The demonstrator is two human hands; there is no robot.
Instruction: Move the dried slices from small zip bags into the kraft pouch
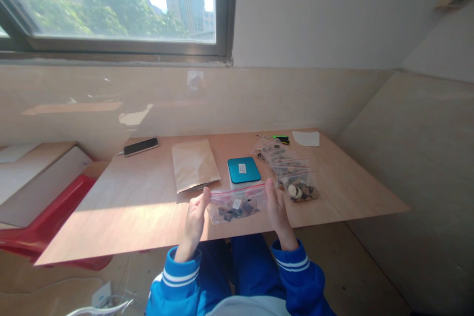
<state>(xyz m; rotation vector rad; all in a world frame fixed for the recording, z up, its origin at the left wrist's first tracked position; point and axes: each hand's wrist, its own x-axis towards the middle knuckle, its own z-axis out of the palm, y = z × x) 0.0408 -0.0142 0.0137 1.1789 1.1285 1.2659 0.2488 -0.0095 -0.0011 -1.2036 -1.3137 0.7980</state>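
We find both hands engaged on a clear plastic zip bag with a red strip along its top (219, 213), which hangs before the person's body at the near edge of the wooden bench (351, 182). The left hand (195, 215) pinches its upper left corner between thumb and fingers; the right hand (277, 207) pinches the upper right end likewise. We note dark pieces and a small white label (236, 203) inside. We cannot tell whether the seal is closed, or whether the underside touches the bench.

The bag's long axis runs from hand to hand, its right end slightly higher. Directly beyond it lies a blue-green, rounded-square tin (252, 173), flat on the bench, its near side close behind the red strip and nearer to the right hand.

Just right of the right hand we record an overlapping row of clear bags of brown and pale pieces (302, 191), running away toward a green-and-black tool (280, 137) and a white paper sheet (307, 138). A flat brown paper pouch (194, 163) lies beyond the left hand; a dark phone (141, 146) rests farther left.
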